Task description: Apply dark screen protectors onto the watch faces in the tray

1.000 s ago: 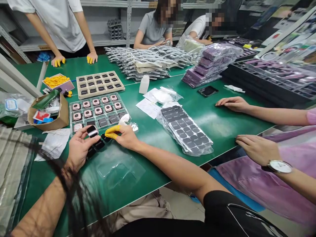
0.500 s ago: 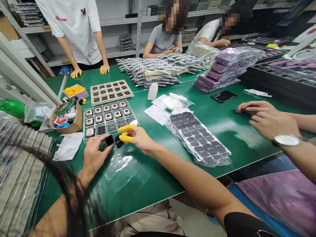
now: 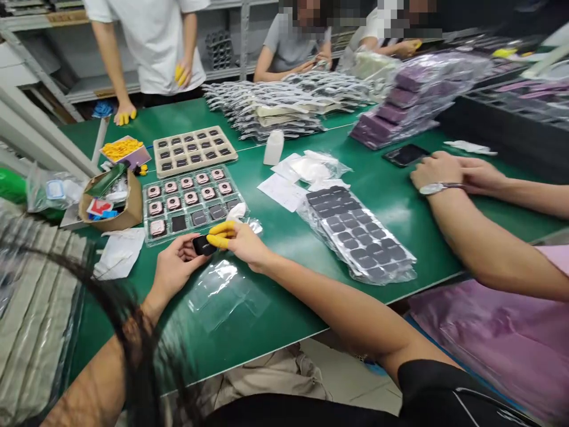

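Observation:
My left hand (image 3: 171, 267) is closed on a small square watch case, held above the table in front of the clear plastic tray (image 3: 152, 241). Yellow finger cots cover fingers of my right hand (image 3: 243, 244), which pinches a thin black square film (image 3: 204, 245). The film lies over the watch's face and hides most of it; whether it is stuck down I cannot tell. Several pink-framed watches (image 3: 191, 197) sit in the tray, with dark square pieces in its front row. A sheet of clear plastic (image 3: 226, 296) lies below my hands.
Right of my arm lies a stack of black square sticker sheets (image 3: 360, 234). A beige tray (image 3: 202, 162), a box of yellow finger cots (image 3: 122, 149) and a cardboard box (image 3: 120, 216) stand beyond or left. A co-worker's hands (image 3: 444, 172) rest at the right near a phone (image 3: 404, 154).
My right hand has brought the black film left onto the watch; before, they were apart. The co-worker's hands at the right moved left, and the standing person raised one hand off the table.

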The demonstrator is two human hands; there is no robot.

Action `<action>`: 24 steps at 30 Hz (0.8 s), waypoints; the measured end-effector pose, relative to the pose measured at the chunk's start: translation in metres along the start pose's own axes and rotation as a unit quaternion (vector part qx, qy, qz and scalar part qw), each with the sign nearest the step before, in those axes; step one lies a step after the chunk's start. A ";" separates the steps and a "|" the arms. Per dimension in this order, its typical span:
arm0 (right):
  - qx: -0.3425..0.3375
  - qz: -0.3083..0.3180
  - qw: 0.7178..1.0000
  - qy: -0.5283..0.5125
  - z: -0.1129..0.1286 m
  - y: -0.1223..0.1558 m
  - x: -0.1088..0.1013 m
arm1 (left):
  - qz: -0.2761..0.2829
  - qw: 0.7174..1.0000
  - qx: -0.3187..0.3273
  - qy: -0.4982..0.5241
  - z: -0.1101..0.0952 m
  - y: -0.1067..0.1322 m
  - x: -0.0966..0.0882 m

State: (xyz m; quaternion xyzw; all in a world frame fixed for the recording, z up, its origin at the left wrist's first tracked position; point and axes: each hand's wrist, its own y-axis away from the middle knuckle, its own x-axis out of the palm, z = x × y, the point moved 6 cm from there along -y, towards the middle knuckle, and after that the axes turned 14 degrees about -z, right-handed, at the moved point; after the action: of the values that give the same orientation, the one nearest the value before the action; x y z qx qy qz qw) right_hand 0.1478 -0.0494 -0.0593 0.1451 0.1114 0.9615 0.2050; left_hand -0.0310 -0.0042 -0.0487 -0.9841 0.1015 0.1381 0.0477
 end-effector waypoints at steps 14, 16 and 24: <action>0.024 -0.029 0.999 0.031 -0.014 0.006 -0.002 | 0.015 0.996 0.060 -0.059 -0.001 0.012 0.005; 0.022 -0.031 0.999 0.033 -0.015 0.005 -0.001 | 0.016 0.996 0.063 -0.057 -0.002 0.012 0.006; 0.026 -0.031 0.999 0.034 -0.015 0.005 -0.002 | 0.011 0.996 0.067 -0.062 -0.004 0.012 0.006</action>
State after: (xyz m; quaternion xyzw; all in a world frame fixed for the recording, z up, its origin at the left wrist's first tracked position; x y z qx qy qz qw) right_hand 0.1428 -0.0566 -0.0727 0.1145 0.1480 0.9557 0.2273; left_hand -0.0268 -0.0177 -0.0471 -0.9670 0.1185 0.1920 0.1185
